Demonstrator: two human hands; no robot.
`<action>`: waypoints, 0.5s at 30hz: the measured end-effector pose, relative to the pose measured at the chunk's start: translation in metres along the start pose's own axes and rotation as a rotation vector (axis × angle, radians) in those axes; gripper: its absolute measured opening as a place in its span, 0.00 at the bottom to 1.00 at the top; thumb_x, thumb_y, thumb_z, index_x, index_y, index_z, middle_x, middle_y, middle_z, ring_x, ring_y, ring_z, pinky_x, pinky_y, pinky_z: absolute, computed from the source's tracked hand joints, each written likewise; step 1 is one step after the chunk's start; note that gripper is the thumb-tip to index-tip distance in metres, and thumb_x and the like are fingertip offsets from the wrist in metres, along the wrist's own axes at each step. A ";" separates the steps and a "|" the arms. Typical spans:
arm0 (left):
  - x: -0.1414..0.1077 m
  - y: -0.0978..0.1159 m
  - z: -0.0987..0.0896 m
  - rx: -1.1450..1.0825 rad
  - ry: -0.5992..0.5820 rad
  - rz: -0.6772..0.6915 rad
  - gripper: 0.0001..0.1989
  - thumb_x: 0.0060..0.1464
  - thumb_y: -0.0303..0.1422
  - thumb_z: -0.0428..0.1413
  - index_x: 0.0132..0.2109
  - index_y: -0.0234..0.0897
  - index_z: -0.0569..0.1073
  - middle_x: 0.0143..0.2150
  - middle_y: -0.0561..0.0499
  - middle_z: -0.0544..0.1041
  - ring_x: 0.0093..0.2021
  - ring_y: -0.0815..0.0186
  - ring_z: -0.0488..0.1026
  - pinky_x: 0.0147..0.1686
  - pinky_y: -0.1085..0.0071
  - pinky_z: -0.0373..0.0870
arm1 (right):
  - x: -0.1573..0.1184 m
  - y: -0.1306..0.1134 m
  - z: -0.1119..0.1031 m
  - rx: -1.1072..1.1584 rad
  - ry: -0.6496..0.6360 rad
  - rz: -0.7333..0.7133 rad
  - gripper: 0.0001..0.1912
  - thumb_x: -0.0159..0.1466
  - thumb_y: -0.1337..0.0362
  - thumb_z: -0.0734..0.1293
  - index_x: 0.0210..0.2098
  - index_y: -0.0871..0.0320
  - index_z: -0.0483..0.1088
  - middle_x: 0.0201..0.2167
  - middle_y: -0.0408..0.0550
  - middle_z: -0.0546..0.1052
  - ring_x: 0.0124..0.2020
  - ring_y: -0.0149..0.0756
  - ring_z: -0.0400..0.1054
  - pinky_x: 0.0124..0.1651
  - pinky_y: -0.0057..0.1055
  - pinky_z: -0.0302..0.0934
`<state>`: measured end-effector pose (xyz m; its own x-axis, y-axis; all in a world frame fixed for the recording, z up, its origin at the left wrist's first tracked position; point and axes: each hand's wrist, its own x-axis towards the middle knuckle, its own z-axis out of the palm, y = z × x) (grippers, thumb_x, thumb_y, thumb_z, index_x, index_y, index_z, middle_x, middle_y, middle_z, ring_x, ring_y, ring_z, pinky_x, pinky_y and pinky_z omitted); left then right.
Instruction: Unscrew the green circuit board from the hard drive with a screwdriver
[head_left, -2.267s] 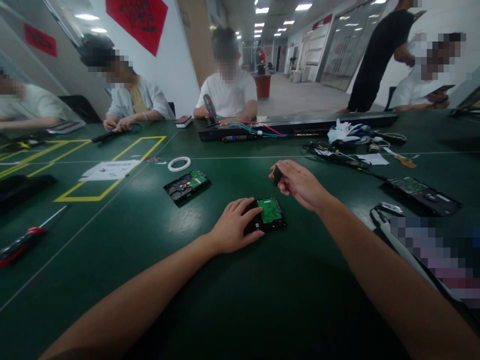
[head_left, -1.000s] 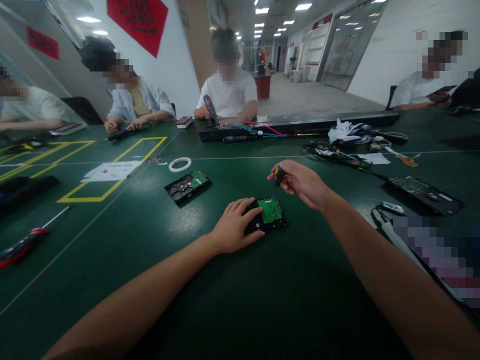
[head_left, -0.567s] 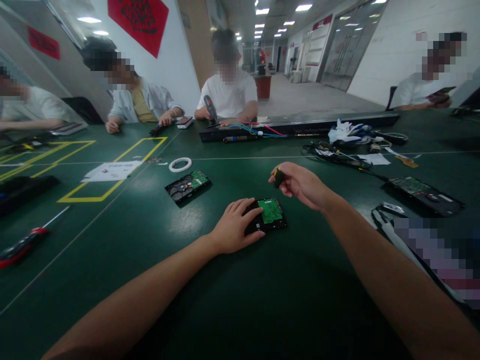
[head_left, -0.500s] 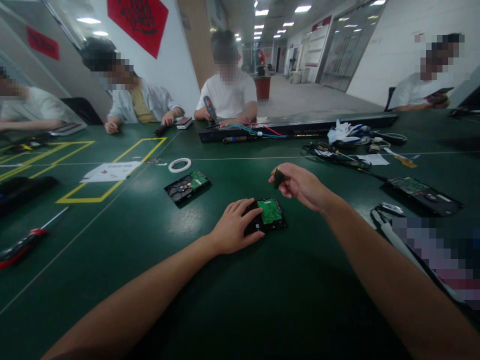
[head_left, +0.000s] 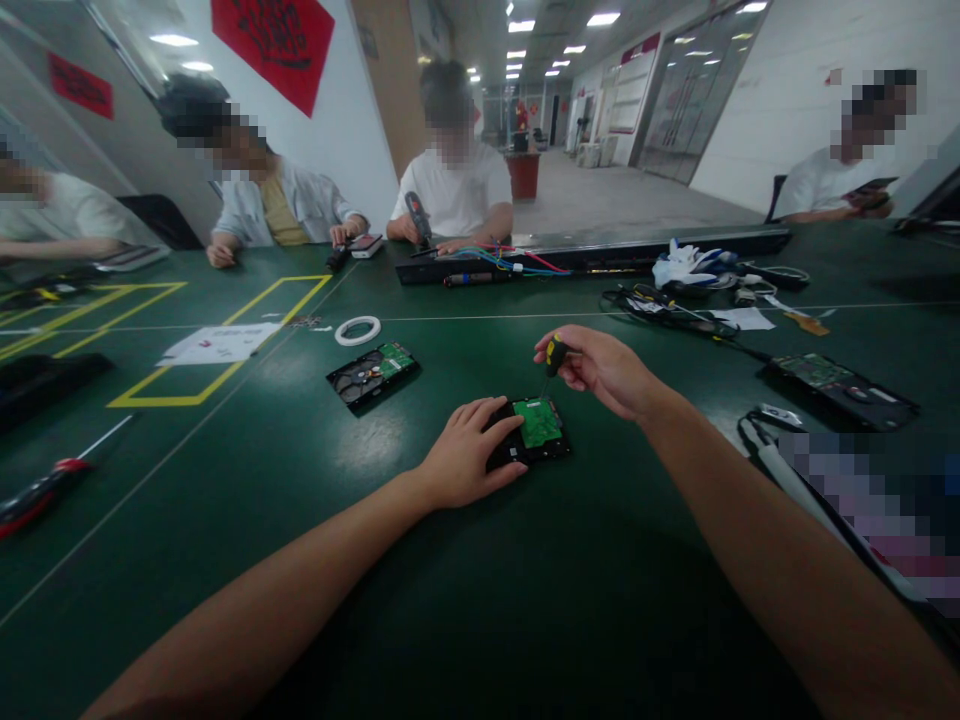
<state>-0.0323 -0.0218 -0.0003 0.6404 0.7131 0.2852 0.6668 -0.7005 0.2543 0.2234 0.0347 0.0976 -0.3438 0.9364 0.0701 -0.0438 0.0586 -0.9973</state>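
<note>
A black hard drive with a green circuit board lies on the green table in front of me. My left hand rests on its left part, fingers spread over the casing and the board's edge. Above the board's far right side, my right hand pinches a small yellow-and-black screwdriver. Its thin shaft points down to the board's upper edge; whether the tip sits in a screw is too small to tell.
Left of my hands lie a second hard drive, a white ring and a red-black screwdriver. Another drive is at the right. Cables, gloves and a long black bar lie farther back. Several people sit around.
The small screwdriver in my right hand has tilted a little, its handle turned slightly. My left hand stays on the drive. The person at the back left has moved a dark object slightly.
</note>
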 end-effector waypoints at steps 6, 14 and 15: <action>0.000 0.001 0.000 0.004 0.003 0.004 0.35 0.65 0.53 0.60 0.73 0.46 0.65 0.76 0.39 0.60 0.74 0.41 0.60 0.70 0.38 0.61 | 0.001 0.003 -0.002 0.047 0.034 0.003 0.15 0.70 0.51 0.66 0.41 0.56 0.76 0.40 0.53 0.80 0.26 0.32 0.60 0.24 0.32 0.50; 0.000 0.002 -0.002 -0.003 -0.001 -0.006 0.35 0.65 0.53 0.61 0.72 0.46 0.66 0.76 0.39 0.60 0.74 0.41 0.59 0.70 0.38 0.61 | -0.001 0.004 0.001 0.034 0.045 -0.017 0.17 0.68 0.46 0.70 0.40 0.54 0.71 0.41 0.50 0.77 0.27 0.31 0.61 0.23 0.32 0.49; 0.000 0.002 -0.001 -0.006 0.000 -0.007 0.35 0.64 0.53 0.61 0.72 0.46 0.66 0.76 0.39 0.60 0.74 0.41 0.60 0.70 0.38 0.61 | 0.000 0.005 0.000 0.026 0.053 -0.023 0.17 0.68 0.46 0.70 0.40 0.54 0.71 0.41 0.50 0.77 0.28 0.31 0.60 0.24 0.32 0.49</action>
<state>-0.0316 -0.0229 0.0015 0.6353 0.7184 0.2836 0.6695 -0.6953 0.2615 0.2228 0.0349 0.0925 -0.2925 0.9519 0.0910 -0.0759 0.0718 -0.9945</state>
